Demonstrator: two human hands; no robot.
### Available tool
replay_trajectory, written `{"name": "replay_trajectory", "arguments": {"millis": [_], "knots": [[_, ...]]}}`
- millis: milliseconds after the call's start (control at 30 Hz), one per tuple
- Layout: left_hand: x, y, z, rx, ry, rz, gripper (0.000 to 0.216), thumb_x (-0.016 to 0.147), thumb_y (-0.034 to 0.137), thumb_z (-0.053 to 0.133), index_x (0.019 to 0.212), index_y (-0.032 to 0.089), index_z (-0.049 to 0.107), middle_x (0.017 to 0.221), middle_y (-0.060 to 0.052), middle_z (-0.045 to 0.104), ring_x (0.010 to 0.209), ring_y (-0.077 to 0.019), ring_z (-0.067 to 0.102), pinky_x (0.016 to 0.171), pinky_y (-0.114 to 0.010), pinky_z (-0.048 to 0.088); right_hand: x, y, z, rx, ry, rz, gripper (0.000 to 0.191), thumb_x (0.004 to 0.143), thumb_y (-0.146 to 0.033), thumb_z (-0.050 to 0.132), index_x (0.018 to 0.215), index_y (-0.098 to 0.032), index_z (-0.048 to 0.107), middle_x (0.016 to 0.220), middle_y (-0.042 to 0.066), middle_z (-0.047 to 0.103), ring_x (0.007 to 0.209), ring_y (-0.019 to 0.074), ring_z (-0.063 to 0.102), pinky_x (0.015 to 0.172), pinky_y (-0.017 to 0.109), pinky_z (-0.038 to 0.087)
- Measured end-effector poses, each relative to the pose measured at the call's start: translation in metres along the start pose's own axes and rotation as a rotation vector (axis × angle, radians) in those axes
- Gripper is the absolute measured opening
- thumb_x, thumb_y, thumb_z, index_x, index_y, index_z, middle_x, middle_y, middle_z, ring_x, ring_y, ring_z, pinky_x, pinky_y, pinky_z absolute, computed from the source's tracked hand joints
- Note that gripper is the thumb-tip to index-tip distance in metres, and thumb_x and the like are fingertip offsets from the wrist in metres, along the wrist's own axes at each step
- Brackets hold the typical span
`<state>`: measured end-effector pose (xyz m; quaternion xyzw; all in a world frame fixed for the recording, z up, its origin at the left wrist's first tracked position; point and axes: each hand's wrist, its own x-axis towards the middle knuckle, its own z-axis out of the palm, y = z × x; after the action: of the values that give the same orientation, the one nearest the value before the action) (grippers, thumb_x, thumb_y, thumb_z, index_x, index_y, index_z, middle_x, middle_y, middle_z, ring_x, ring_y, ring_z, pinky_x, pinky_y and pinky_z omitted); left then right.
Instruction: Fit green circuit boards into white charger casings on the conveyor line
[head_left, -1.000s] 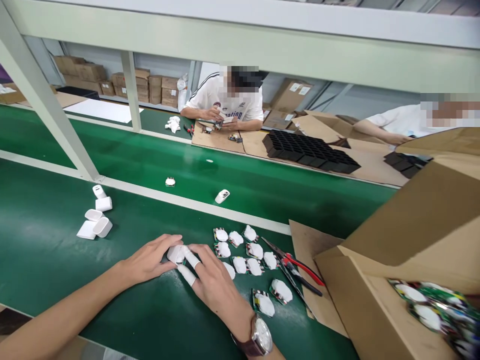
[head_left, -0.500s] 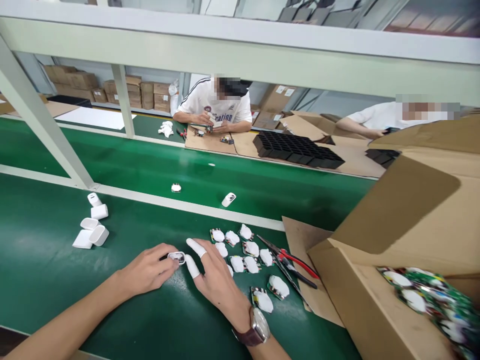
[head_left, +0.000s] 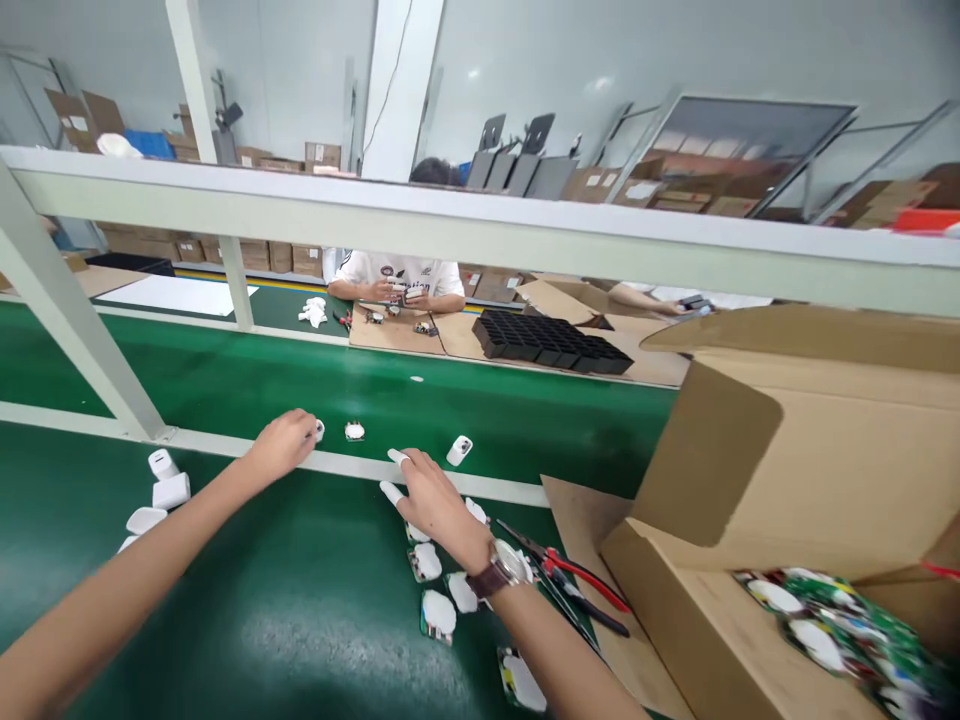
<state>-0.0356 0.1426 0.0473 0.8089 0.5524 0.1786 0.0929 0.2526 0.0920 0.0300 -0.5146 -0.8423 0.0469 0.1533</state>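
My left hand (head_left: pixel 286 442) is closed around a small white plastic casing (head_left: pixel 319 431), mostly hidden by the fingers, over the near edge of the green conveyor belt. Stretched forward over the metal rail, my right hand (head_left: pixel 429 490) has its thumb and forefinger apart, both in white finger cots, with nothing between them. Ahead of it on the belt lie a small circuit board with a white pad (head_left: pixel 355 431) and another white casing (head_left: pixel 460 451). Several similar boards (head_left: pixel 438 614) sit below my right hand and forearm, partly covered. More white casings (head_left: pixel 171 490) stand at the left.
Red-handled pliers (head_left: pixel 577 580) and a tweezer-like tool lie on cardboard at the right. An open carton (head_left: pixel 675 630) holds many circuit boards. A metal frame bar (head_left: pixel 480 225) crosses above the belt. Across it, a co-worker (head_left: pixel 397 280) handles parts near black trays (head_left: pixel 551 340).
Both hands have moved forward, the left one carrying the white casing from the bench to the belt's edge. The right hand has moved away from the casing. The view has tilted up.
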Motion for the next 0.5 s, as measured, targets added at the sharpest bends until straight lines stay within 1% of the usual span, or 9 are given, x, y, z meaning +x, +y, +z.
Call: {"name": "replay_trajectory", "arguments": {"millis": [67, 100, 167, 200, 267, 333, 367, 433, 500], "knots": [[0.036, -0.016, -0.003, 0.021, 0.037, -0.071, 0.010, 0.092, 0.018, 0.061, 0.086, 0.020, 0.069, 0.098, -0.012, 0.073, 0.097, -0.0295, 0.073, 0.086, -0.037, 0.057, 0.032, 0.005, 0.007, -0.017, -0.017, 0.037, 0.033, 0.100, -0.026, 0.064, 0.130, -0.011, 0.063, 0.121, 0.017, 0.069, 0.116, 0.0305, 0.066, 0.106, 0.044, 0.051], [0.047, -0.021, -0.003, 0.024, 0.043, -0.091, 0.008, 0.090, 0.020, 0.064, 0.085, 0.020, 0.069, 0.095, -0.011, 0.074, 0.094, -0.0293, 0.074, 0.084, -0.036, 0.057, 0.048, 0.006, 0.012, -0.024, -0.024, 0.063, 0.034, 0.100, -0.030, 0.065, 0.128, -0.011, 0.064, 0.120, 0.017, 0.069, 0.115, 0.0301, 0.067, 0.104, 0.042, 0.051], [0.052, -0.027, -0.006, 0.018, 0.052, -0.096, 0.005, 0.089, 0.026, 0.069, 0.090, 0.021, 0.072, 0.098, -0.010, 0.076, 0.096, -0.0288, 0.075, 0.085, -0.034, 0.058, 0.078, 0.008, 0.022, -0.033, -0.034, 0.125, 0.038, 0.101, -0.038, 0.066, 0.126, -0.010, 0.065, 0.118, 0.019, 0.070, 0.113, 0.0303, 0.068, 0.100, 0.039, 0.052], [0.047, -0.029, -0.011, 0.013, 0.061, -0.091, 0.011, 0.090, 0.030, 0.070, 0.097, 0.022, 0.074, 0.106, -0.010, 0.077, 0.100, -0.0289, 0.074, 0.087, -0.034, 0.058, 0.091, 0.008, 0.026, -0.034, -0.038, 0.154, 0.040, 0.101, -0.041, 0.066, 0.124, -0.009, 0.065, 0.118, 0.020, 0.070, 0.112, 0.0308, 0.068, 0.097, 0.039, 0.052], [0.021, -0.033, -0.029, 0.008, 0.093, -0.090, 0.030, 0.092, 0.042, 0.070, 0.115, 0.023, 0.073, 0.124, -0.011, 0.074, 0.110, -0.0298, 0.073, 0.092, -0.036, 0.058, 0.109, 0.005, 0.031, -0.027, -0.049, 0.183, 0.034, 0.101, -0.039, 0.065, 0.117, -0.009, 0.067, 0.115, 0.021, 0.070, 0.109, 0.0311, 0.068, 0.094, 0.039, 0.052], [-0.019, -0.040, -0.056, -0.007, 0.154, -0.102, 0.045, 0.095, 0.054, 0.067, 0.127, 0.022, 0.069, 0.130, -0.012, 0.071, 0.113, -0.0309, 0.071, 0.093, -0.038, 0.058, 0.114, -0.004, 0.032, -0.003, -0.065, 0.152, 0.021, 0.100, -0.028, 0.061, 0.108, -0.010, 0.068, 0.112, 0.021, 0.069, 0.108, 0.0304, 0.068, 0.094, 0.039, 0.051], [-0.044, -0.043, -0.070, -0.017, 0.181, -0.115, 0.048, 0.095, 0.059, 0.065, 0.126, 0.023, 0.069, 0.128, -0.012, 0.072, 0.110, -0.0305, 0.072, 0.090, -0.037, 0.059, 0.109, -0.011, 0.031, 0.020, -0.074, 0.109, 0.016, 0.099, -0.022, 0.059, 0.105, -0.011, 0.068, 0.112, 0.019, 0.069, 0.107, 0.0296, 0.067, 0.096, 0.039, 0.050], [-0.096, -0.051, -0.092, -0.020, 0.191, -0.135, 0.047, 0.095, 0.066, 0.064, 0.114, 0.024, 0.072, 0.117, -0.009, 0.074, 0.101, -0.0284, 0.073, 0.082, -0.035, 0.060, 0.085, -0.026, 0.029, 0.080, -0.100, -0.015, 0.012, 0.097, -0.014, 0.056, 0.100, -0.015, 0.067, 0.110, 0.015, 0.069, 0.107, 0.0271, 0.066, 0.099, 0.037, 0.049], [-0.148, -0.060, -0.099, 0.034, 0.146, -0.152, 0.044, 0.092, 0.068, 0.068, 0.100, 0.025, 0.075, 0.112, -0.008, 0.073, 0.096, -0.0277, 0.072, 0.078, -0.035, 0.059, 0.045, -0.040, 0.026, 0.154, -0.126, -0.157, 0.014, 0.097, -0.012, 0.055, 0.100, -0.019, 0.066, 0.109, 0.009, 0.069, 0.106, 0.0234, 0.065, 0.101, 0.034, 0.050]]}}
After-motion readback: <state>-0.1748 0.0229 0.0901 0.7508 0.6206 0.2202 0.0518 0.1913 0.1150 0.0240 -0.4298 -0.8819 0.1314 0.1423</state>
